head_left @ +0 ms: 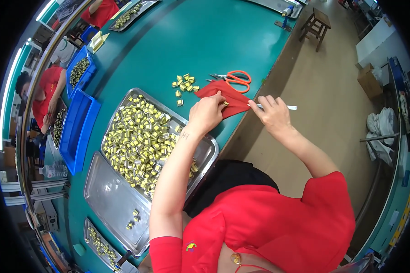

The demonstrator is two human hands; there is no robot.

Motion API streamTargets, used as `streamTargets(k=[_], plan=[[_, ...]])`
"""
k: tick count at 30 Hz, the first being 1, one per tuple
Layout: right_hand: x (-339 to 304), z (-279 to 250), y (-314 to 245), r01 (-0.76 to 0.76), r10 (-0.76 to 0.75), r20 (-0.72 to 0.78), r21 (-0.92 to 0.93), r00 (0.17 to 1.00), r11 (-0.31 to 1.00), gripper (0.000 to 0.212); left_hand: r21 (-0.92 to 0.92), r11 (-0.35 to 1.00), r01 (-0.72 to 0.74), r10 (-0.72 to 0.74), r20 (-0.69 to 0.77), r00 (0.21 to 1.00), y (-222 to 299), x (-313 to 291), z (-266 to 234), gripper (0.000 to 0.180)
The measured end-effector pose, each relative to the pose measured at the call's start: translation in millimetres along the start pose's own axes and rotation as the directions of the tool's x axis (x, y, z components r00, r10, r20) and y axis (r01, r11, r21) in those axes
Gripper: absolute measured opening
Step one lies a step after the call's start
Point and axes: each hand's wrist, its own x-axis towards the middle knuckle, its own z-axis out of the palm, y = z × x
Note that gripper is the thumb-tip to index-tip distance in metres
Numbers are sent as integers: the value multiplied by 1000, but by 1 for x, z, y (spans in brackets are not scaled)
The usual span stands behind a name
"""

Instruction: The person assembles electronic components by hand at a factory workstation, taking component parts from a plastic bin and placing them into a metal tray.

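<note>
Red shirt (269, 223) foremost, the left hand (207, 113) pinches what looks like one yellow part (225, 103) on red cloth (234, 96); the right (275, 117) grips a white tool (292, 108). Close handwork appears underway, calling for steadiness. Left of the pinch, a tray (209, 154) holds heaped parts (136, 141); beyond it, another (111, 191) holds few.

Bright; soft glare on green table (241, 43); rim curved, dark.
</note>
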Motion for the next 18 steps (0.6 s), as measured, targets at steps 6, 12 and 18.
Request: streamTargets(k=[6, 12, 18], plan=[[-11, -9, 8, -344, 319, 132, 415, 939, 842, 44, -17, 1000, -10, 10, 2, 1000, -2, -1, 0, 19], [2, -3, -4, -340, 225, 289, 457, 931, 822, 55, 11, 1000, -15, 15, 10, 1000, 2, 2, 1, 19], [3, -15, 5, -348, 214, 483, 205, 849, 915, 58, 6, 1000, -10, 10, 25, 1000, 0, 6, -3, 19]])
